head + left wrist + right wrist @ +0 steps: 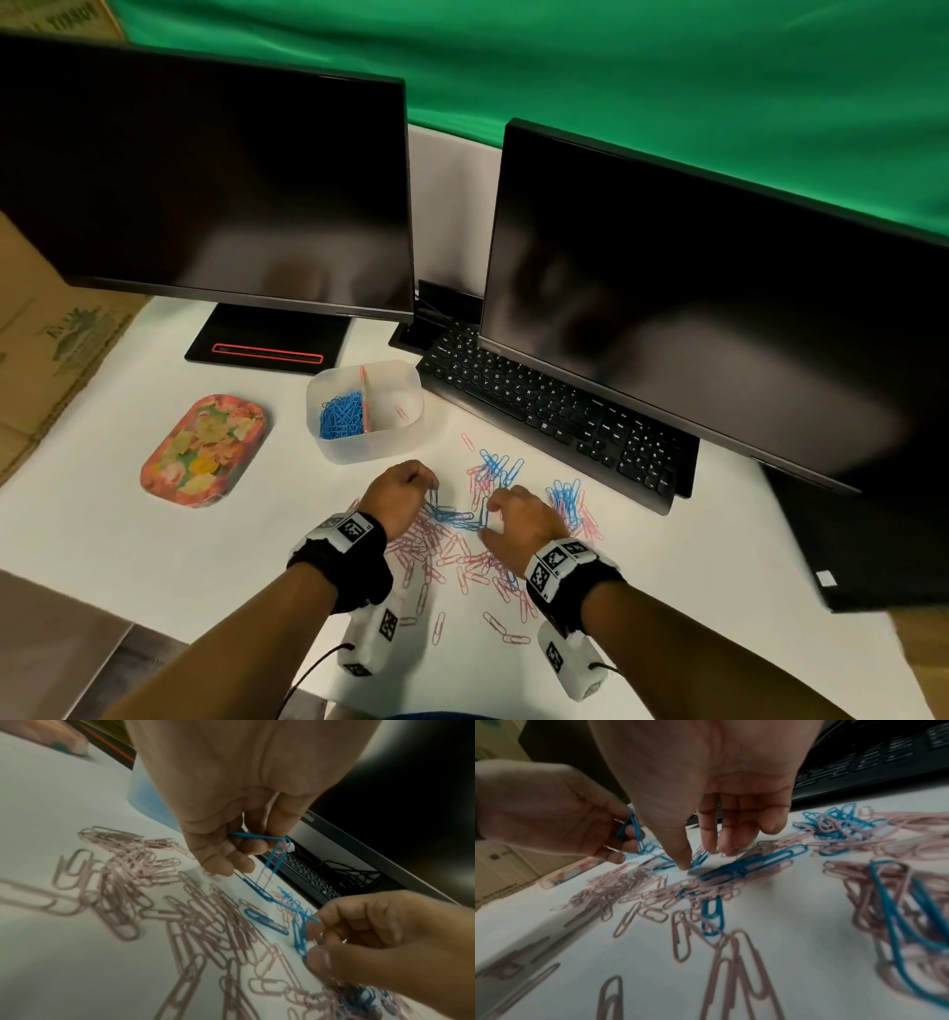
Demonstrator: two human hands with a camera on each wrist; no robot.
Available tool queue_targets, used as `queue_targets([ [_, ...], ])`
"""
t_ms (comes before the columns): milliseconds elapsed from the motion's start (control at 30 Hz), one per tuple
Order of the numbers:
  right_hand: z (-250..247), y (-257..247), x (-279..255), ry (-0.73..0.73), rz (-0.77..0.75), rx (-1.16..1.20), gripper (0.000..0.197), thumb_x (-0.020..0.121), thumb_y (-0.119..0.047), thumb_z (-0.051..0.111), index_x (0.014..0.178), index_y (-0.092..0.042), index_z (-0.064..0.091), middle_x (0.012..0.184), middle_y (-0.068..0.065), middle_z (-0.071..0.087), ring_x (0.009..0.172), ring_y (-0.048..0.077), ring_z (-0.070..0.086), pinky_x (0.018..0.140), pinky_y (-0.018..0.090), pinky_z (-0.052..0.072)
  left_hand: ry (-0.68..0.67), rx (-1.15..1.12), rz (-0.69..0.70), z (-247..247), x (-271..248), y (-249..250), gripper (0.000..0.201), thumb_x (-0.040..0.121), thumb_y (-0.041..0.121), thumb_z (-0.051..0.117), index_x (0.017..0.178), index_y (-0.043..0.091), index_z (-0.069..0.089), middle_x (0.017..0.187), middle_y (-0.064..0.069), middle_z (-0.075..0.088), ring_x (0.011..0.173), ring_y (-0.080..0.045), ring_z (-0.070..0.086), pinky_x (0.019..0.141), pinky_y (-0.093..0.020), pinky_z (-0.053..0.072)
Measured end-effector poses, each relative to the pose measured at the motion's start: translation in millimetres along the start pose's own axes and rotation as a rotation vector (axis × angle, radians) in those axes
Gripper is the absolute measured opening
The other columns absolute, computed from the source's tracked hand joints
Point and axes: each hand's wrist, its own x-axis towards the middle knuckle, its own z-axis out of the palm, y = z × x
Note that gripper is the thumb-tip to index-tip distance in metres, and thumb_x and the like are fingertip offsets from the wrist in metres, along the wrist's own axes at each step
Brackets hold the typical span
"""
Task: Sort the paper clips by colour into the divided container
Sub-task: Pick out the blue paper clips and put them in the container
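Several blue clips (276, 850) are pinched in the left hand (398, 488) while the right hand (518, 519) pinches another from the near bench pile, so linked pink clips (436, 550) may ride along into the divided container (369, 447) beyond.
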Motion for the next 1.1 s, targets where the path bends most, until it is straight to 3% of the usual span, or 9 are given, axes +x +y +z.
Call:
queue_targets([
  [167,3,-1,0,-0.012,-0.007,-0.028,0.02,0.092,-0.03,0.053,0.11,-0.022,0.057,0.12,0.001,0.055,0.106,0.023,0.058,0.089,0.032,0.047,0.083,-0.131,0.006,4,-6,2,0.022,0.087,0.024,0.043,0.07,0.022,0.057,0.083,0.0,0.067,0.092,-0.026,0.059,0.087,-0.033,0.04],
  [267,3,2,-1,-0.01,-0.006,-0.009,0.019,0.091,-0.031,0.053,0.108,-0.023,0.057,0.118,0.0,0.055,0.103,0.022,0.058,0.086,0.031,0.048,0.126,-0.134,-0.007,5,-8,3,0.029,0.099,0.023,0.037,0.075,0.017,0.051,0.082,-0.005,0.071,0.087,-0.026,0.062,0.083,-0.032,0.042],
  [433,2,8,-3,0.006,0.011,0.041,0.02,0.091,-0.033,0.053,0.109,-0.024,0.058,0.117,-0.002,0.055,0.104,0.019,0.056,0.086,0.029,0.047,0.186,-0.06,-0.04,-6,-7,8,0.024,0.1,0.028,0.035,0.09,0.01,0.047,0.087,-0.023,0.061,0.081,-0.038,0.064,0.081,-0.042,0.051],
  [533,0,11,-4,0.017,0.01,0.063,0.021,0.091,-0.033,0.053,0.109,-0.024,0.059,0.116,-0.002,0.056,0.103,0.018,0.057,0.086,0.03,0.048,0.222,-0.174,-0.036,-18,-13,24,0.026,0.101,0.029,0.035,0.093,0.007,0.047,0.076,-0.017,0.054,0.056,-0.03,0.057,0.061,-0.037,0.05],
  [600,0,12,-3,0.029,0.013,0.073,0.02,0.09,-0.033,0.053,0.107,-0.024,0.06,0.113,-0.002,0.057,0.1,0.018,0.058,0.084,0.03,0.049,0.21,-0.263,-0.045,-31,-19,39,0.027,0.101,0.029,0.034,0.099,0.007,0.048,0.071,-0.013,0.05,0.052,-0.026,0.054,0.056,-0.035,0.049],
  [767,1,14,-4,0.039,0.012,0.087,0.017,0.089,-0.033,0.054,0.102,-0.024,0.061,0.109,-0.002,0.059,0.096,0.017,0.059,0.083,0.03,0.051,0.181,-0.376,0.003,-75,-37,90,0.027,0.102,0.028,0.032,0.086,0.013,0.047,0.065,-0.008,0.049,0.055,-0.022,0.055,0.067,-0.045,0.054],
  [933,4,14,-6,0.053,-0.001,0.096,0.015,0.09,-0.032,0.055,0.101,-0.024,0.062,0.107,-0.003,0.061,0.093,0.015,0.06,0.082,0.03,0.053,0.256,-0.398,0.099,-123,-42,126,0.022,0.102,0.026,0.033,0.086,0.015,0.042,0.064,-0.006,0.049,0.052,-0.019,0.055,0.06,-0.037,0.053],
  [1100,5,18,-7,0.058,-0.002,0.109,0.013,0.09,-0.033,0.055,0.099,-0.026,0.061,0.104,-0.006,0.059,0.09,0.012,0.06,0.079,0.028,0.053,0.35,-0.361,0.146,-155,-31,138,0.021,0.101,0.027,0.032,0.087,0.016,0.044,0.066,-0.004,0.051,0.054,-0.019,0.055,0.062,-0.039,0.055],
])
